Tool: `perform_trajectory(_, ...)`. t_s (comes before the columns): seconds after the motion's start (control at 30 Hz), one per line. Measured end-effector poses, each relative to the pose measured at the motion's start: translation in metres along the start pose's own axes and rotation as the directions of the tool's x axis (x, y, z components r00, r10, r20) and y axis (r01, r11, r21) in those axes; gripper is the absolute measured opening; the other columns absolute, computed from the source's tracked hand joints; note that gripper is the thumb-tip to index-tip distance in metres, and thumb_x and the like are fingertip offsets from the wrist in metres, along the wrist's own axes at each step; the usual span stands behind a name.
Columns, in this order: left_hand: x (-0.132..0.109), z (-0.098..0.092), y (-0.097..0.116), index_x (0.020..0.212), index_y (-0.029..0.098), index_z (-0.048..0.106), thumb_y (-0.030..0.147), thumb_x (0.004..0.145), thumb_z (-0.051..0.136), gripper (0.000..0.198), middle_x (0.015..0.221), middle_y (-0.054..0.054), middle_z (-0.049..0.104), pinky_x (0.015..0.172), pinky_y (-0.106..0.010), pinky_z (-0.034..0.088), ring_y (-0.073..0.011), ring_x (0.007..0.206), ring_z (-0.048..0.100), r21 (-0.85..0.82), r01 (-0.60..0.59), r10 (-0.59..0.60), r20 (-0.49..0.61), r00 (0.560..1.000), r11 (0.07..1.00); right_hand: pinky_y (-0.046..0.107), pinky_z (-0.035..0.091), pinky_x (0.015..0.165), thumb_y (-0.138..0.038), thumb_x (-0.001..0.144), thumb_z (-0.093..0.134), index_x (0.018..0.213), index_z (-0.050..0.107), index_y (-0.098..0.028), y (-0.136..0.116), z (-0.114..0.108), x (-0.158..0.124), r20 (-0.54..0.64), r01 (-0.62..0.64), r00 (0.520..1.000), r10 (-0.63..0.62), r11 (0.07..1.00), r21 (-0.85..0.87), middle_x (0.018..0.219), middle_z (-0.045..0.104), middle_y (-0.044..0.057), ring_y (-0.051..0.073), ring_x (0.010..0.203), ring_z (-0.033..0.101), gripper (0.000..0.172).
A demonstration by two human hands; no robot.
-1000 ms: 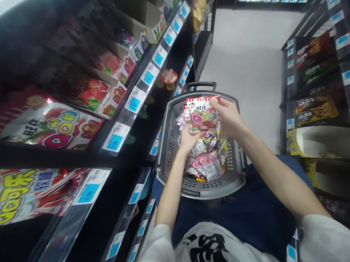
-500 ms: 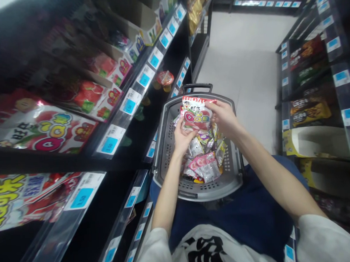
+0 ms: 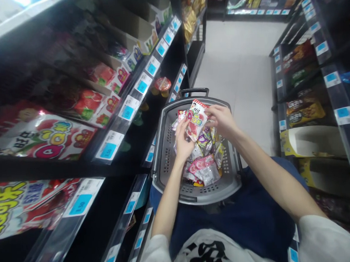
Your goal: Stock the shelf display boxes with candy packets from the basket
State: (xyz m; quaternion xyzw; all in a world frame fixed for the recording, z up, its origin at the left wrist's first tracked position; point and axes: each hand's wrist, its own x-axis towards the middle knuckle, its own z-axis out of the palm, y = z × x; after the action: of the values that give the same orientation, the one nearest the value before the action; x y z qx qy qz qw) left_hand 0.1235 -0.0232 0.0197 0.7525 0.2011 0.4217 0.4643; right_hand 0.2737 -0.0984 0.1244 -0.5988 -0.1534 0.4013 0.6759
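A small white and red bag of gummy candy, with "QQ" lettering on its front, is tilted above a grey shopping basket. My left hand grips the bag by its left side, thumb near its lower edge. At the bag's upper right edge, the bent fingers of my right hand pinch it; their tips are partly hard to make out. Beneath both hands, the basket holds several small snack packets, among them pink and clear packets near its front.
On my left, dark shelves hold larger QQ candy bags, open display boxes and price tags. A jelly cup sits on a lower shelf. Snack shelves line the right. Pale floor runs ahead between them.
The candy bag has turned clockwise from nearly upright to tilted. My left hand has shifted its fingers onto the bag's left side. The view has moved slightly.
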Motion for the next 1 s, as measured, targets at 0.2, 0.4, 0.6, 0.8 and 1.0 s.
perform_trajectory(0.2, -0.004, 0.004, -0.011, 0.148, 0.026, 0.05, 0.025, 0.086, 0.068, 0.065, 0.147, -0.009, 0.058, 0.12, -0.043, 0.04, -0.0274, 0.136, 0.055, 0.092, 0.059, -0.065, 0.064, 0.996, 0.994, 0.03, 0.057, 0.062, -0.027, 0.072, 0.074, 0.077, 0.064, -0.017, -0.005, -0.002, 0.002, 0.059, 0.0, 0.998, 0.003, 0.999, -0.043, 0.08, 0.065, 0.004, 0.014, 0.069, 0.062, 0.015)
perform_trajectory(0.4, -0.01, 0.011, -0.005, 0.12, 0.018, 0.065, 0.057, 0.087, 0.068, 0.051, 0.074, -0.003, 0.074, 0.087, -0.04, 0.058, -0.0208, 0.07, 0.071, -0.322, 0.451, -0.378, 0.266, 0.887, 0.832, 0.033, 0.057, 0.075, -0.029, 0.075, 0.074, 0.09, 0.067, -0.018, -0.002, -0.007, 0.009, 0.032, 0.118, 0.993, -0.116, 0.989, -0.084, 0.104, 0.074, 0.01, 0.018, 0.087, 0.07, 0.02)
perform_trajectory(0.6, -0.011, 0.009, 0.001, 0.094, 0.016, 0.069, 0.076, 0.075, 0.068, 0.063, 0.063, -0.003, 0.068, 0.082, -0.042, 0.059, -0.0222, 0.067, 0.07, -0.497, 0.532, -0.386, 0.373, 0.844, 0.686, 0.037, 0.051, 0.104, -0.033, 0.065, 0.088, 0.12, 0.063, -0.02, 0.005, -0.008, 0.012, -0.073, 0.232, 0.968, -0.239, 0.968, -0.098, 0.131, 0.067, 0.012, 0.022, 0.118, 0.065, 0.062)
perform_trajectory(0.8, -0.016, 0.008, -0.002, 0.077, 0.015, 0.069, 0.054, 0.077, 0.08, 0.041, 0.058, -0.001, 0.066, 0.073, -0.034, 0.057, -0.0162, 0.059, 0.065, -0.504, 0.564, -0.387, 0.418, 0.822, 0.654, 0.04, 0.057, 0.084, -0.042, 0.063, 0.09, 0.11, 0.071, -0.024, 0.009, 0.001, 0.003, 0.072, 0.054, 0.996, -0.053, 0.999, -0.006, 0.099, 0.077, 0.005, 0.023, 0.095, 0.07, 0.054)
perform_trajectory(1.0, -0.011, 0.011, -0.005, 0.092, 0.016, 0.068, 0.049, 0.077, 0.081, 0.039, 0.057, 0.002, 0.066, 0.068, -0.032, 0.057, -0.0145, 0.053, 0.062, -0.53, 0.561, -0.398, 0.397, 0.827, 0.636, 0.034, 0.053, 0.076, -0.036, 0.067, 0.086, 0.089, 0.077, -0.024, 0.011, 0.002, 0.003, 0.033, 0.076, 0.996, -0.077, 0.997, 0.022, 0.092, 0.077, 0.003, 0.018, 0.084, 0.068, 0.027)
